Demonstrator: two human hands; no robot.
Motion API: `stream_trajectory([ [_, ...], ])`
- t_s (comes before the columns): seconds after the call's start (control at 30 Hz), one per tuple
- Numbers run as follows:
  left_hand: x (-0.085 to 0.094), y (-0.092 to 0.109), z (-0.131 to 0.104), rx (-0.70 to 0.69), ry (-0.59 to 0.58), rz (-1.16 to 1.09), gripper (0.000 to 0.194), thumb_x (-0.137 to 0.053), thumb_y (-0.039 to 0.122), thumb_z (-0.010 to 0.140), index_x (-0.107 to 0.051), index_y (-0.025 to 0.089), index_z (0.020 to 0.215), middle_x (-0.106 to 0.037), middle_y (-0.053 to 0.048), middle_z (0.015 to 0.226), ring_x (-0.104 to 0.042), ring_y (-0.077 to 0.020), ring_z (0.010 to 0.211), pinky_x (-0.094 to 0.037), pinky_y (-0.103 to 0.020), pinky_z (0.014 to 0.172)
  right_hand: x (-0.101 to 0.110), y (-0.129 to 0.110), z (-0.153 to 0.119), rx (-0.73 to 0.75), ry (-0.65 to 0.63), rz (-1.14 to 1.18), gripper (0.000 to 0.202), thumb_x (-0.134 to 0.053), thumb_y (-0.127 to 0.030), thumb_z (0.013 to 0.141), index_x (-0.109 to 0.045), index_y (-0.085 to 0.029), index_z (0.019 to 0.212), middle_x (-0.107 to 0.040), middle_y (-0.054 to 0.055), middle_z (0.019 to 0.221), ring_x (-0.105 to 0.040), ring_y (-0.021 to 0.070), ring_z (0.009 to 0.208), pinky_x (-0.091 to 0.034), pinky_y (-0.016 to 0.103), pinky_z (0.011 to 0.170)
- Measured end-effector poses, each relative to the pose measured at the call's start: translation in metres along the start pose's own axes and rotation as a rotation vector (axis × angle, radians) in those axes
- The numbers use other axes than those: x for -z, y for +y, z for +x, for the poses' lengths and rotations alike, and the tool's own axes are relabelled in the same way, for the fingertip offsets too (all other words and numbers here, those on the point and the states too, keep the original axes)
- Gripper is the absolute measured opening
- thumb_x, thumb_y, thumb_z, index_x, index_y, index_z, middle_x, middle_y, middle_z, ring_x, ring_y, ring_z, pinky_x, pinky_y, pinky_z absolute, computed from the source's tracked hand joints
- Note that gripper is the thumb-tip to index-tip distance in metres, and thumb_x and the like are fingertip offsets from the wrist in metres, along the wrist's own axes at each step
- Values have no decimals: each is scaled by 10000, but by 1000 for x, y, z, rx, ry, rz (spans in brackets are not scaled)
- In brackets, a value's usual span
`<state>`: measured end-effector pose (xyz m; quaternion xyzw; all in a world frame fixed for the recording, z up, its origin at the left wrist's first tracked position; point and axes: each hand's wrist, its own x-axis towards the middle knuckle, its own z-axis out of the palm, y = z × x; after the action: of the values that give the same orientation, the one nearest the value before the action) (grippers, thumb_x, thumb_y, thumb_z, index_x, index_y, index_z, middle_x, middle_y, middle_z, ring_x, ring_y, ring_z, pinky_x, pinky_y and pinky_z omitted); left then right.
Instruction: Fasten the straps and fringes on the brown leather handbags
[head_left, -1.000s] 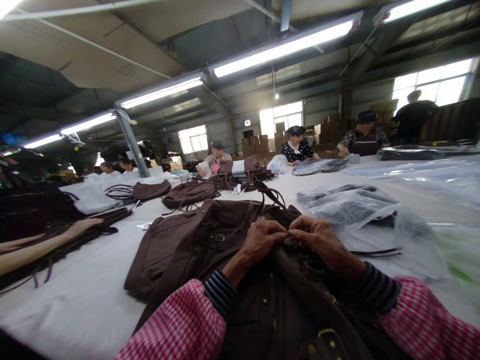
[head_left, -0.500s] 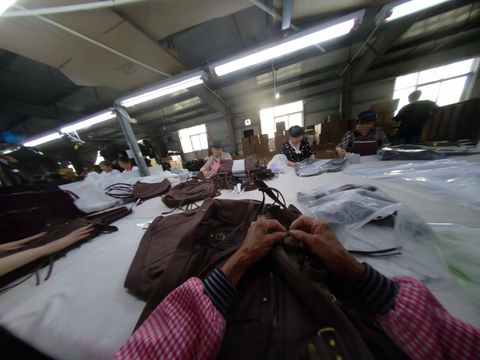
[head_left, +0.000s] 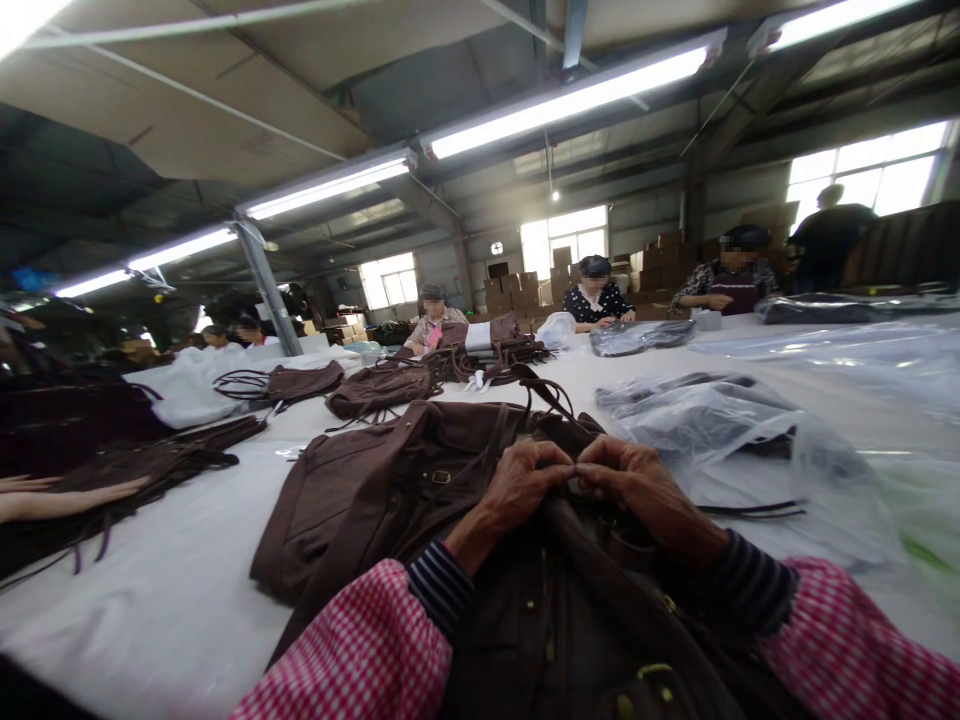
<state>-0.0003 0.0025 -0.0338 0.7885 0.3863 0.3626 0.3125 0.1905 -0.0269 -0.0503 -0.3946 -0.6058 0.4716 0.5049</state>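
Note:
A dark brown bag (head_left: 517, 600) with brass-coloured fittings lies under my hands at the table's near side. My left hand (head_left: 525, 478) pinches thumb against forefinger over the bag's upper part. Fingertip to fingertip with it, my right hand (head_left: 637, 485) is pinched the same way. Whatever small thing sits between the fingertips is too small to name. Another brown bag (head_left: 337, 500) with a small brass buckle (head_left: 440, 477) lies just beyond and to the left, its thin straps standing up behind my hands.
Clear plastic bags (head_left: 720, 420) with dark items inside lie at the right on the white table (head_left: 187, 560). More brown bags (head_left: 390, 385) are spread farther back. At the left edge, a co-worker's hand (head_left: 112, 495) rests on dark bags. Several people sit across the table.
My two hands stay pinched together in nearly the same place. The co-worker's hand at the left has drawn back toward the left edge. A person across at the right has raised a hand.

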Motion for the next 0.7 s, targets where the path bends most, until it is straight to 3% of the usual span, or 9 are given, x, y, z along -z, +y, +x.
stream_trajectory([
  [0.43, -3, 3, -5, 47, -6, -148, 230, -687, 372, 778, -718, 149, 731, -648, -18, 664, -553, -144, 644, -414, -266, 649, -2, 2, 1, -31, -73, 46, 281, -785, -416, 744, -631, -181, 745, -649, -10, 672, -479, 104, 555, -302, 235, 491],
  [0.7, -1, 2, -5, -13, 17, 210, 174, -662, 353, 850, -786, 233, 867, -702, -21, 854, -604, -207, 910, -437, -296, 827, -3, 5, -1, 2, 25, 6, 303, -769, -450, 737, -641, -175, 753, -656, 0, 656, -487, 108, 553, -325, 241, 494],
])
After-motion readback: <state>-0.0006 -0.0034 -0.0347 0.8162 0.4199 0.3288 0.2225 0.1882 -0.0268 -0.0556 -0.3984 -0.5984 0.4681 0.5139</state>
